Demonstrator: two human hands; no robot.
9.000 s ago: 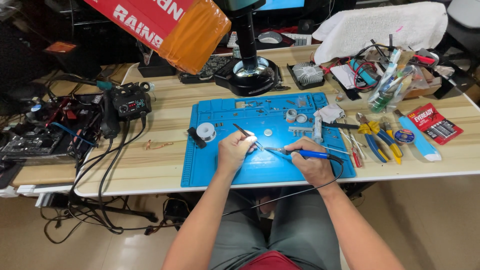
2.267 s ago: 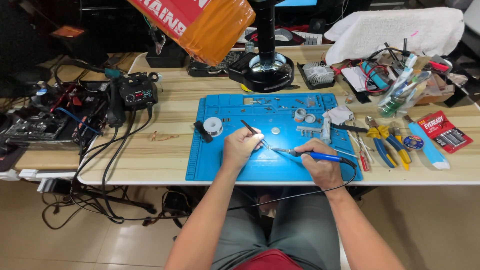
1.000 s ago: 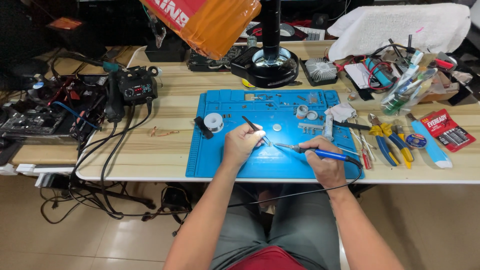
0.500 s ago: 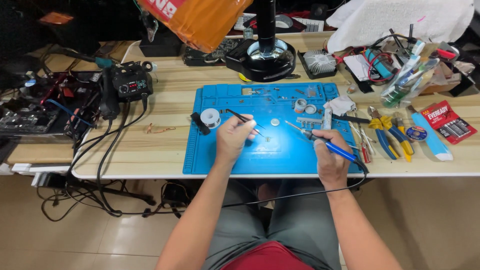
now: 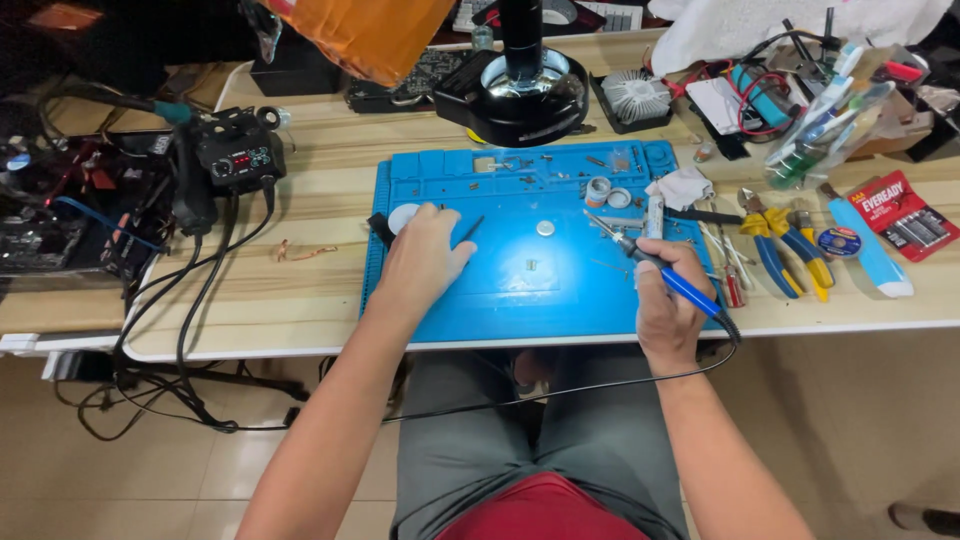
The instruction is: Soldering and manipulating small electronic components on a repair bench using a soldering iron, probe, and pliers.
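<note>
My left hand rests on the left part of the blue work mat, fingers closed around thin dark tweezers whose end sticks out to the right. The hand lies next to a white round spool. My right hand grips a blue-handled soldering iron over the mat's right side. Its tip points up and left, and its cord runs down past my lap. A tiny part and a small round disc lie on the lit mat between my hands.
A black soldering station with cables stands left of the mat, circuit boards beyond it. A black microscope base sits behind the mat. Yellow-and-blue pliers, a red battery pack and a heat sink lie at right.
My hands have drawn apart from the mat's centre. The left hand moved left toward the white spool; the right hand moved right and lifted the iron's tip away from the part.
</note>
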